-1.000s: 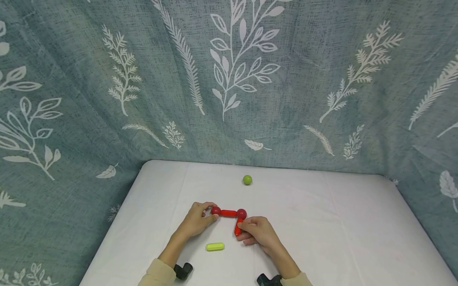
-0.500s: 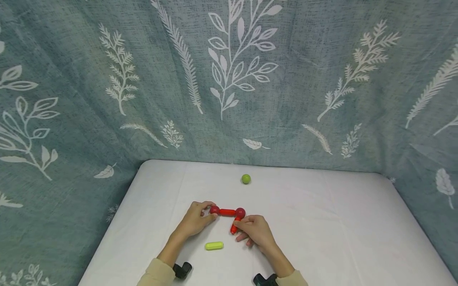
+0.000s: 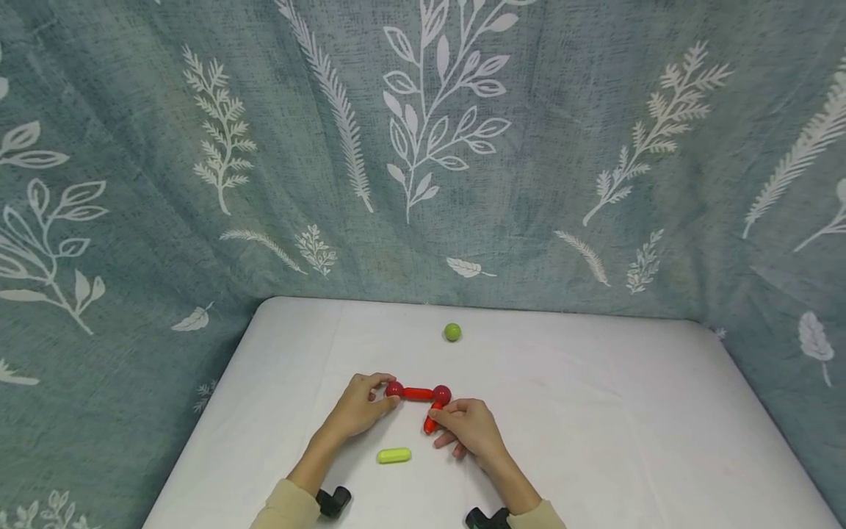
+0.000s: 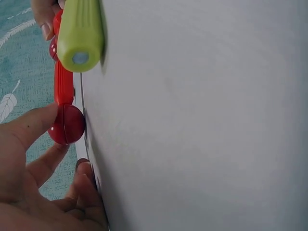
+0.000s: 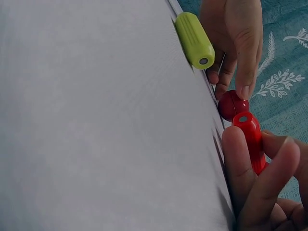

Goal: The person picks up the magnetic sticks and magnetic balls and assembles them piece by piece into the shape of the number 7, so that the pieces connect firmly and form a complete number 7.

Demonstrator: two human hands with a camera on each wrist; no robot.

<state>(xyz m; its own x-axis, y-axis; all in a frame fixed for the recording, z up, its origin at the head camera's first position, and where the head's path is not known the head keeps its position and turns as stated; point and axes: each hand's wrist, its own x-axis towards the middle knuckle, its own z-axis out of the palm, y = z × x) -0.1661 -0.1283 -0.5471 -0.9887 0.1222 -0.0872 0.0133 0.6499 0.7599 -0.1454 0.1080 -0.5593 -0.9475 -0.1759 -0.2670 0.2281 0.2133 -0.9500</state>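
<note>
The left hand point(image 3: 359, 408) pinches one red ball point(image 3: 394, 389), and a red rod point(image 3: 418, 394) joins it to another red ball point(image 3: 441, 395). The right hand point(image 3: 472, 426) pinches a second red rod point(image 3: 430, 424) at this other ball. Nearer on the worktop point(image 3: 595, 419) lies a yellow-green rod point(image 3: 393, 455), and farther away a green ball point(image 3: 452, 332).

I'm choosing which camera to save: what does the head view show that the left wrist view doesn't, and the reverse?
Only the head view: the green ball and sleeves.
Only the left wrist view: the grey disc on the end of the lime rod.
Both: that rod, two red balls, two red rods, left hand and right hand.
</note>
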